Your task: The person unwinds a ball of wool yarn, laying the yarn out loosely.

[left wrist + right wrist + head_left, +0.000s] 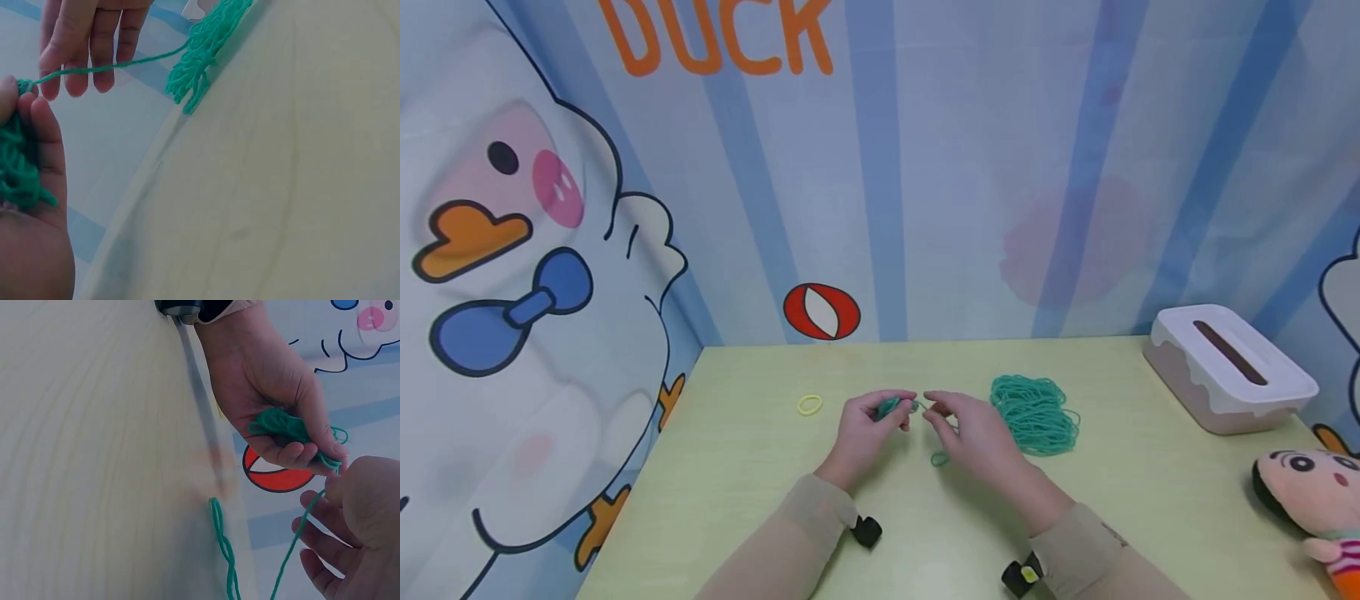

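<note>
A small bundle of green yarn (280, 425) lies in my left hand (865, 429), gripped between curled fingers and thumb. From it a single strand (131, 63) runs across to the larger loose hank of green yarn (1033, 417) on the table, right beside my right hand (981, 432). Thumb and forefinger of that right hand pinch the strand close to the left fingertips, while its other fingers stay loosely spread. In the right wrist view, a twisted yarn loop (224, 544) trails below the hands. Both hands are raised over the table.
On the pale table (730, 500), a yellow ring (800, 407) lies left of the hands. A white-topped tissue box (1285, 379) stands at the back right, with a doll (1307, 492) in front of it. A duck-printed cloth backdrop (955, 167) rises behind the table.
</note>
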Tool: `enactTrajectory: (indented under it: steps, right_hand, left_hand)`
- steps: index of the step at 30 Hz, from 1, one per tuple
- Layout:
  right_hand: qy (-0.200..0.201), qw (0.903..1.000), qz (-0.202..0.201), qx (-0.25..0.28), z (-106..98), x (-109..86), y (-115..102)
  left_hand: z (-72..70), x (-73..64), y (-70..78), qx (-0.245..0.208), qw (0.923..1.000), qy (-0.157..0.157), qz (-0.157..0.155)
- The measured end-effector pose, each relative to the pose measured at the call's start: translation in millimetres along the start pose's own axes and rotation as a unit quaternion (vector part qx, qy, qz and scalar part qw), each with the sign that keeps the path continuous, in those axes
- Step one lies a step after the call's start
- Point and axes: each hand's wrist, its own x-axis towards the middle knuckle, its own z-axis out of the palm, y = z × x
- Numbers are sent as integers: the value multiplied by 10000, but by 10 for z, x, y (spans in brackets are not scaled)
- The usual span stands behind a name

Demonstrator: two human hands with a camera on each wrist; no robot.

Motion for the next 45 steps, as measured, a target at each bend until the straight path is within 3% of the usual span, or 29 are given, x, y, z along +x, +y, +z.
enactTrajectory:
  steps: [7, 14, 27, 35, 45]
  right_hand:
    - [250, 9994, 131, 180, -13, 19, 8]
    - [-248, 9983, 381, 366, 0, 3, 19]
    - [-199, 9988, 42, 457, 45, -12, 16]
    - [353, 9969, 313, 630, -131, -114, 98]
    - [1166, 9890, 298, 863, -466, -369, 497]
  left_hand:
    - [-6, 23, -16, -23, 10000, -31, 1]
    - [-26, 28, -54, 0, 10000, -66, -60]
    - [-9, 35, -37, -54, 9999, -128, 35]
    - [23, 33, -25, -338, 9993, -139, 126]
    - [34, 53, -72, -355, 9993, 23, 85]
